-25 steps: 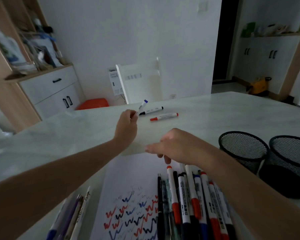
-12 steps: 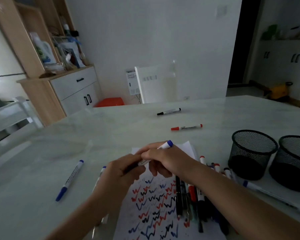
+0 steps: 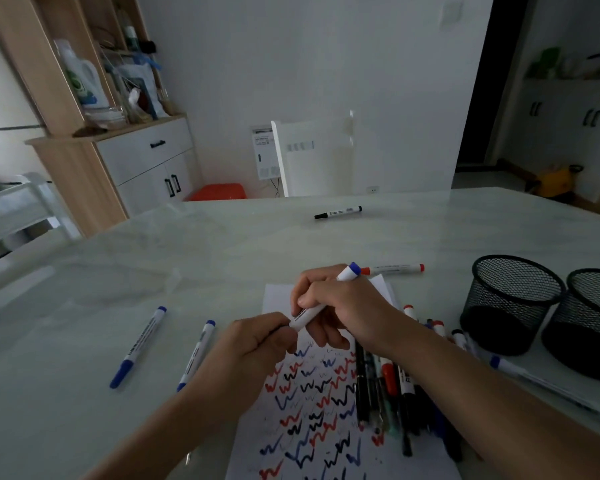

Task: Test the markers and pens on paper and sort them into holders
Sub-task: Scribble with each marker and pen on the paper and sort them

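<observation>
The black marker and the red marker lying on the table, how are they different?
The black marker has black ends; the red marker has red ends. The black marker lies far off, alone; the red marker lies nearer, just past the paper and the right hand. Both have white bodies and lie flat on the table, untouched.

White paper (image 3: pixel 278 296) bears red, blue, black zigzags; held marker (image 3: pixel 321 303) white, blue-ended; mesh holders (image 3: pixel 513 296) black.
</observation>
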